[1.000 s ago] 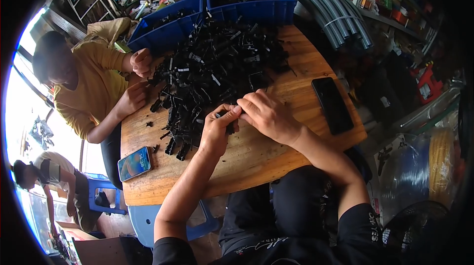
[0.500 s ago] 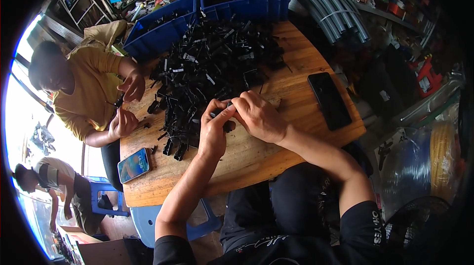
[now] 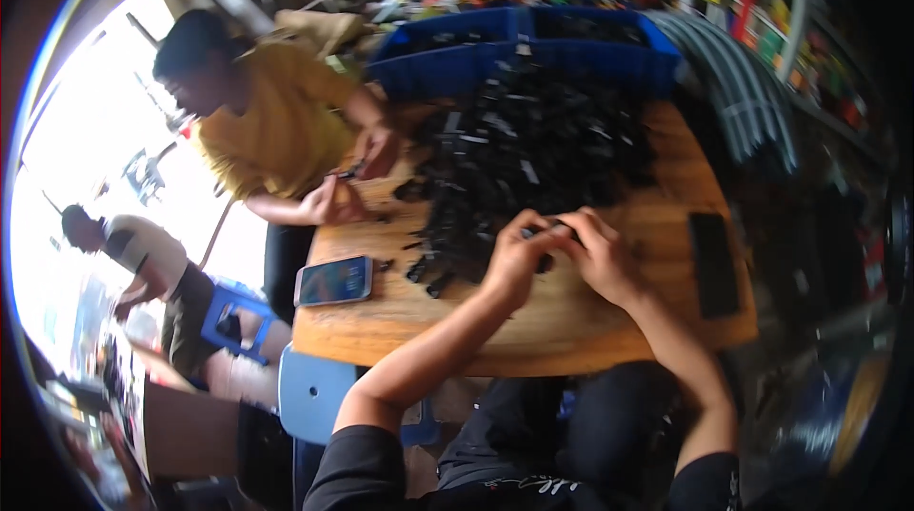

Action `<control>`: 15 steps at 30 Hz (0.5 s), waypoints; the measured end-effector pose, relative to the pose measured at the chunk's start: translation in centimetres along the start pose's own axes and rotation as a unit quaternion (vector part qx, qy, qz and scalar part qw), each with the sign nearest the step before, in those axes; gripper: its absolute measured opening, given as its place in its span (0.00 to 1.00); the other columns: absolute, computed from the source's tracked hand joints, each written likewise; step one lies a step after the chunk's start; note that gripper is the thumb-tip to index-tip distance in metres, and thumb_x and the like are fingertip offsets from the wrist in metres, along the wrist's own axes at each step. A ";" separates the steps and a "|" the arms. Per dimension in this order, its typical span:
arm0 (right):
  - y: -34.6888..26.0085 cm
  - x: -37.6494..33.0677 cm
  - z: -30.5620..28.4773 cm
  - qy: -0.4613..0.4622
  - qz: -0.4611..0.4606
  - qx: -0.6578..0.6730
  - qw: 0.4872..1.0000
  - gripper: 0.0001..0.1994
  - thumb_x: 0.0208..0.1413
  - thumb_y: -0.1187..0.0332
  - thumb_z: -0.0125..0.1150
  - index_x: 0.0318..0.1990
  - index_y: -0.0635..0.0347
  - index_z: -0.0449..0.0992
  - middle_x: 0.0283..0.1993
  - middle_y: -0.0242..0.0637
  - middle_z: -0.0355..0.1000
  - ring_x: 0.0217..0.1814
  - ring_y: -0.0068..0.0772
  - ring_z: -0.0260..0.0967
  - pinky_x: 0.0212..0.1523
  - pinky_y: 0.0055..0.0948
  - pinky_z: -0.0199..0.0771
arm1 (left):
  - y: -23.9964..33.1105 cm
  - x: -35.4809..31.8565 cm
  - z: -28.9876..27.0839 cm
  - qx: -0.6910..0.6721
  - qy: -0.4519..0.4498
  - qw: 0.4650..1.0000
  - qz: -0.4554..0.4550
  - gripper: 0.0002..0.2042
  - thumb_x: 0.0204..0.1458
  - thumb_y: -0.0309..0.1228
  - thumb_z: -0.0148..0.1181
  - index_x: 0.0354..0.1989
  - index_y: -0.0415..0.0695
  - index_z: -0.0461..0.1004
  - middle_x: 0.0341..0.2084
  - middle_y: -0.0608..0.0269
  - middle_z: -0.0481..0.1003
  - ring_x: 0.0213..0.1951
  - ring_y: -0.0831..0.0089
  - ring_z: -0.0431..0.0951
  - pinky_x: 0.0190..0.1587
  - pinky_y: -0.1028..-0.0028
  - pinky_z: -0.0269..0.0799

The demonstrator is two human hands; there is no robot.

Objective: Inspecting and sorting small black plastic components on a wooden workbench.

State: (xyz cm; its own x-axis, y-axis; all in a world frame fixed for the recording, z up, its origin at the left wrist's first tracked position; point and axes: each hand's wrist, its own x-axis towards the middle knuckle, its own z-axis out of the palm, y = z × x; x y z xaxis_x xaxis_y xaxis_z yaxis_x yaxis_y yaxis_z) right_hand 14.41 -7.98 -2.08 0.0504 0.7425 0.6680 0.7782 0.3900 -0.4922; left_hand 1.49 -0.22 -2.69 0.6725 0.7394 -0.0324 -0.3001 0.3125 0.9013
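My left hand (image 3: 514,259) and my right hand (image 3: 600,254) meet over the near edge of a heap of small black plastic parts (image 3: 533,149) on a round wooden table (image 3: 533,330). Together they pinch one small black part (image 3: 552,230) between their fingertips. Both hands are closed on it. The picture is blurred, so the part's shape is unclear.
A person in a yellow shirt (image 3: 276,130) sits at the table's left, handling black parts. A phone with a lit screen (image 3: 333,280) lies near the left edge, a dark phone (image 3: 714,263) at the right. Blue bins (image 3: 524,44) stand behind the heap. Grey pipes (image 3: 743,82) lean at the far right.
The view has shifted, so the table sits further right and lower. My hands stay together at the heap's near edge. The person in yellow has lowered their hands to the table.
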 end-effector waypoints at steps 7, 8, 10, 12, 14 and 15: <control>-2.1 0.7 -0.8 -0.041 0.018 0.007 0.999 0.11 0.49 0.79 0.55 0.42 0.64 0.67 0.36 0.45 0.67 0.36 0.48 0.68 0.33 0.35 0.69 | 1.3 -1.2 0.2 0.013 -0.016 1.000 0.019 0.08 0.48 0.29 0.62 0.27 0.47 0.66 0.28 0.73 0.70 0.24 0.85 0.64 0.25 0.83 0.60; -2.1 0.6 -0.6 -0.043 0.018 0.007 0.999 0.11 0.49 0.79 0.55 0.42 0.64 0.67 0.36 0.45 0.67 0.36 0.48 0.68 0.33 0.35 0.69 | 1.1 -1.3 0.4 0.020 -0.008 0.999 0.024 0.09 0.48 0.28 0.62 0.27 0.48 0.65 0.28 0.74 0.69 0.24 0.85 0.63 0.25 0.83 0.59; -2.0 0.6 -0.2 -0.018 0.007 -0.042 0.999 0.10 0.49 0.79 0.55 0.40 0.63 0.67 0.34 0.44 0.66 0.35 0.47 0.68 0.32 0.36 0.68 | 1.2 -1.0 0.1 0.018 -0.008 1.000 0.004 0.09 0.48 0.28 0.62 0.27 0.48 0.65 0.28 0.74 0.69 0.24 0.85 0.63 0.25 0.83 0.59; -1.9 0.6 0.0 -0.013 -0.005 -0.060 0.998 0.10 0.49 0.78 0.55 0.40 0.63 0.67 0.33 0.44 0.65 0.35 0.47 0.67 0.31 0.37 0.68 | 1.0 -0.6 -0.2 0.017 -0.007 1.000 -0.016 0.09 0.48 0.28 0.61 0.27 0.49 0.65 0.27 0.74 0.68 0.24 0.86 0.63 0.24 0.83 0.59; -1.4 0.5 0.3 -0.001 -0.028 -0.113 0.993 0.09 0.49 0.77 0.55 0.39 0.63 0.67 0.32 0.42 0.64 0.33 0.45 0.66 0.30 0.37 0.67 | 0.5 -0.2 -0.3 0.005 -0.012 1.000 -0.018 0.09 0.48 0.28 0.61 0.27 0.49 0.64 0.25 0.75 0.68 0.23 0.86 0.63 0.24 0.83 0.58; -1.1 0.4 0.3 -0.001 -0.027 -0.121 0.992 0.09 0.50 0.76 0.55 0.39 0.63 0.67 0.32 0.42 0.65 0.34 0.44 0.66 0.31 0.36 0.67 | 0.9 -0.3 -0.2 0.014 -0.018 0.999 -0.031 0.09 0.48 0.28 0.61 0.27 0.49 0.64 0.26 0.74 0.70 0.24 0.86 0.63 0.24 0.83 0.58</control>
State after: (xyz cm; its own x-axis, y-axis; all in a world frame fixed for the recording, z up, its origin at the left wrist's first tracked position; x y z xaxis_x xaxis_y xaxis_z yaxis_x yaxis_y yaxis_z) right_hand 13.38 -7.91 -1.47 0.0039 0.7253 0.6884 0.9077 0.2863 -0.3069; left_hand 0.92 -0.02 -1.94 0.7128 0.6976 -0.0732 -0.2393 0.3399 0.9095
